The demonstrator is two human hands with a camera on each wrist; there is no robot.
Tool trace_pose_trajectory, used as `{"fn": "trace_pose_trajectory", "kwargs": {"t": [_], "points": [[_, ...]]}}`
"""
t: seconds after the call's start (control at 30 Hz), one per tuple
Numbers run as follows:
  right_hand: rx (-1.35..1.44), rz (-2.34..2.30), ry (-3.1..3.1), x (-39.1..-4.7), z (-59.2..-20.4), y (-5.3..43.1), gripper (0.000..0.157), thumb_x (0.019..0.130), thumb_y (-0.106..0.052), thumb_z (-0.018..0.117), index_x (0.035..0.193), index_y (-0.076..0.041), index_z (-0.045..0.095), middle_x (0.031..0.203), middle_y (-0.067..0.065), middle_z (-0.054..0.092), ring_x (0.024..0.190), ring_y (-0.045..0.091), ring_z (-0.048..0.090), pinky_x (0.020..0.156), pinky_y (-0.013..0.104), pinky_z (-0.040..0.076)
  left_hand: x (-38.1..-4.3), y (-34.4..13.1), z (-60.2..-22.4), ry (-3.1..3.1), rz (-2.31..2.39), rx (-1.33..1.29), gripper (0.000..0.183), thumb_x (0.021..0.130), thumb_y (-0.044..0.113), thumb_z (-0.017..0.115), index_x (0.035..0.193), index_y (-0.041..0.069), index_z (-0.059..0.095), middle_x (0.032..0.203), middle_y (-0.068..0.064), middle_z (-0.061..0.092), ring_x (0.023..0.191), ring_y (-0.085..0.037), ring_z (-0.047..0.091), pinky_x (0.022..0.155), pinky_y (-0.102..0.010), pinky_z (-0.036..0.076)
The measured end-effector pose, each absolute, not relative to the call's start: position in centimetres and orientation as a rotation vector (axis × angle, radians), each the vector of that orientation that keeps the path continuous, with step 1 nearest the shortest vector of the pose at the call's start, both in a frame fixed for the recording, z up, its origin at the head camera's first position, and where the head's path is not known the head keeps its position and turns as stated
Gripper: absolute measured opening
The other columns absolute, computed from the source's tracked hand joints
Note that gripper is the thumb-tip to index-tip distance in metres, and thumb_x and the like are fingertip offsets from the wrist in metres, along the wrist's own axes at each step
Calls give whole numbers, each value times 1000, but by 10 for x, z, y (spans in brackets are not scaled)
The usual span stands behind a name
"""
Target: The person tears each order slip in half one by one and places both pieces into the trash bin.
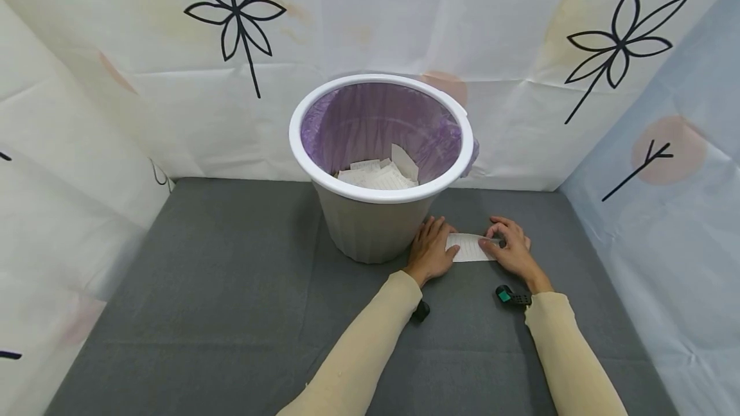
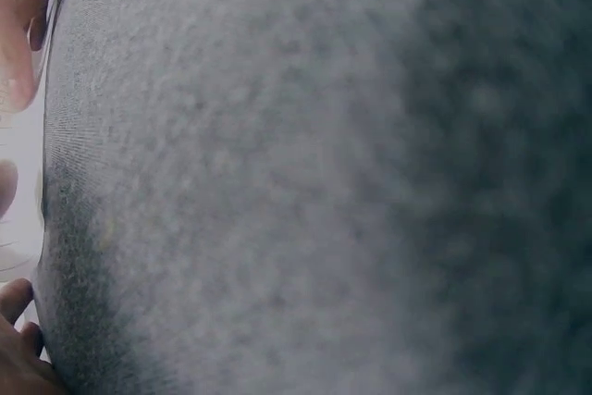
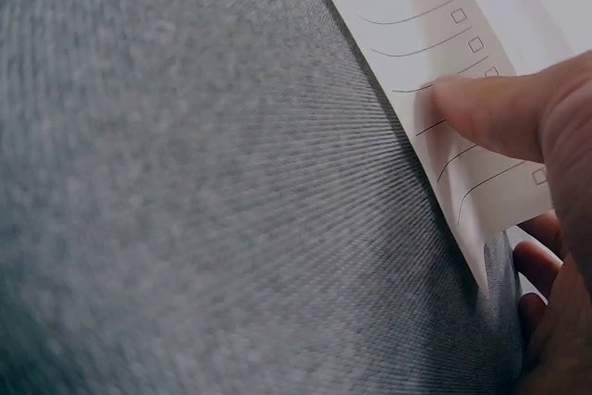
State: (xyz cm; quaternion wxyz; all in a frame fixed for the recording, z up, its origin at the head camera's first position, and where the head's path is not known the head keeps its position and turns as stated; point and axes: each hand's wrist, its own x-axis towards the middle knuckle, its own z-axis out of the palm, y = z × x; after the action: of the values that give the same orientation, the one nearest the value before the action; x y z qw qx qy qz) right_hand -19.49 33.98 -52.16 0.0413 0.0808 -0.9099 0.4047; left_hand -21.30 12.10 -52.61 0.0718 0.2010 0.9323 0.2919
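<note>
A small white checklist sheet (image 1: 467,248), ruled with lines and little boxes, lies on the grey cloth between my hands. My left hand (image 1: 430,250) rests on its left end, fingers extended and thumb lying on the paper, right beside the bin. At the other end my right hand (image 1: 511,248) pinches the sheet. In the right wrist view, the thumb (image 3: 490,113) is on top of the lifted edge, with other fingers (image 3: 541,270) beyond the paper's end. Only a pale strip of the sheet (image 2: 20,150) shows in the left wrist view.
A white bin (image 1: 370,226) with a purple liner (image 1: 376,114) stands just left of my hands, with several lined papers (image 1: 376,175) inside. Grey cloth (image 1: 202,294) covers the table. Patterned fabric walls (image 1: 509,140) enclose the back and sides.
</note>
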Motion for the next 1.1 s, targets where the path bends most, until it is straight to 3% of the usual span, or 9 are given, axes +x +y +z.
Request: {"fn": "trace_pose_trajectory", "kwargs": {"t": [0.17,0.27,0.33,0.43,0.5,0.6,0.77,0.93,1.1], "points": [[273,1264,-2748,-193,-519,342,13,93,-7,71,89,-3,59,142,31,47,137,54,28,103,66,15,-211,119,-523,2794,991,606,25,105,28,56,125,17,64,157,-5,42,152,-24,23,123,-38,12],[315,1316,-2699,-190,-517,344,12,91,0,72,91,1,60,131,31,58,125,43,47,103,43,32,-208,119,-520,2814,1070,652,21,103,24,59,118,12,68,144,-6,55,144,-24,38,120,-37,22],[353,1365,-2664,-188,-515,345,11,91,4,71,92,4,60,123,31,62,113,30,58,90,27,42,-206,119,-519,2817,1152,672,18,102,21,60,112,8,70,128,-6,64,129,-21,54,111,-32,36],[392,1440,-2631,-185,-512,345,9,92,6,70,94,6,61,110,26,66,95,12,61,72,17,46,-201,119,-517,2758,1345,640,15,102,17,61,107,6,70,104,-4,69,94,-15,64,84,-24,49],[398,1498,-2613,-181,-506,344,7,93,6,69,96,7,62,99,19,68,81,8,61,64,19,47,-196,118,-513,2687,1487,587,14,102,16,61,106,5,69,91,-2,67,75,-11,59,67,-21,47],[360,1562,-2596,-172,-494,340,9,94,2,69,98,6,62,88,4,67,68,14,59,58,25,46,-188,114,-503,2633,1615,557,14,102,16,61,106,5,69,84,-2,67,65,-7,54,58,-19,44],[323,1619,-2547,-158,-474,332,12,94,2,70,99,8,61,87,-5,67,65,15,58,58,28,45,-175,105,-479,2678,1648,590,15,101,16,63,104,5,72,90,-5,73,70,-6,59,63,-17,47],[358,1616,-2509,-147,-460,321,10,93,5,69,99,7,62,89,-4,64,61,16,55,56,31,45,-162,89,-461,2708,1640,586,15,99,18,64,103,8,75,95,-2,74,80,-7,62,70,-19,48],[369,1640,-2485,-136,-444,308,8,92,6,69,99,5,65,90,-3,64,60,17,56,56,30,47,-147,68,-441,2702,1682,614,15,97,19,68,102,8,77,90,-1,74,76,-7,63,66,-19,48]]}}
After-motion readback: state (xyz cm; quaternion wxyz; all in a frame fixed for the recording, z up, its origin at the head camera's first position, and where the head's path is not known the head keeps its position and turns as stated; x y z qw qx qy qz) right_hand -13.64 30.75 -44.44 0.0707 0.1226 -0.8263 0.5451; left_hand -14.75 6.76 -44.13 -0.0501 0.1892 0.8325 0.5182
